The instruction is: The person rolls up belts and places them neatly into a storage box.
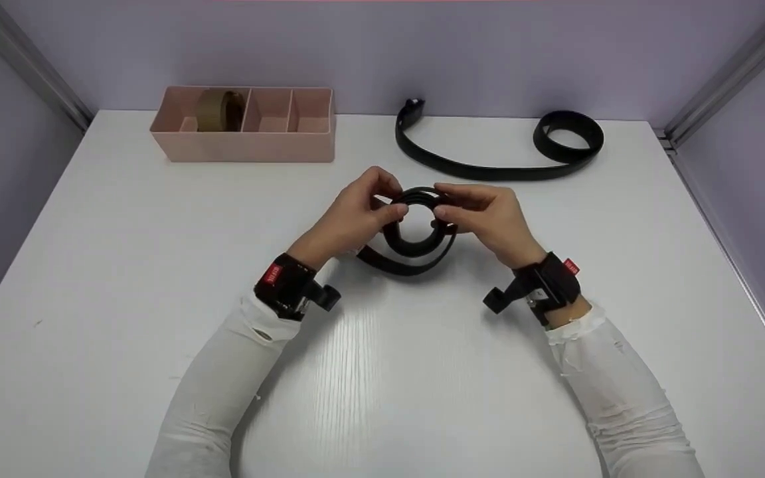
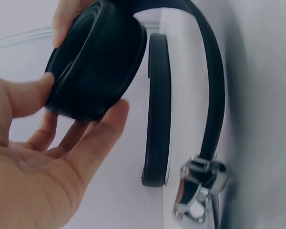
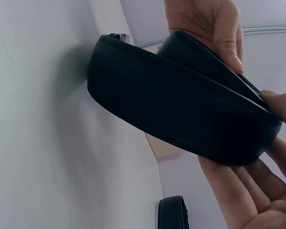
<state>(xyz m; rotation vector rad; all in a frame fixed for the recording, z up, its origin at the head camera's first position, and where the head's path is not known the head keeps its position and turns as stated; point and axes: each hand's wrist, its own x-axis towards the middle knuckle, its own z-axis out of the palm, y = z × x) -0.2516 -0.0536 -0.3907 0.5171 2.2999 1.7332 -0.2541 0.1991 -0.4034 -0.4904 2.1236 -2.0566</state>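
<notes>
A black belt (image 1: 411, 248), partly rolled into a coil, is held above the table between both hands. My left hand (image 1: 354, 211) grips the left side of the coil, thumb inside the ring and fingers outside. On the opposite side my right hand (image 1: 492, 219) pinches the coil between thumb and fingers. A loose length of the belt hangs below the roll and curves to the left. At its end a silver buckle (image 2: 200, 188) shows in the left wrist view. The right wrist view shows the broad outer face of the belt (image 3: 167, 100).
Behind the hands, a second black belt (image 1: 482, 172) lies on the white table (image 1: 409, 372), its right end coiled. A pink divided box (image 1: 250, 147) stands at the back left, with a roll of brown tape (image 1: 210, 111) in its left compartment. Walls border the table's back and sides.
</notes>
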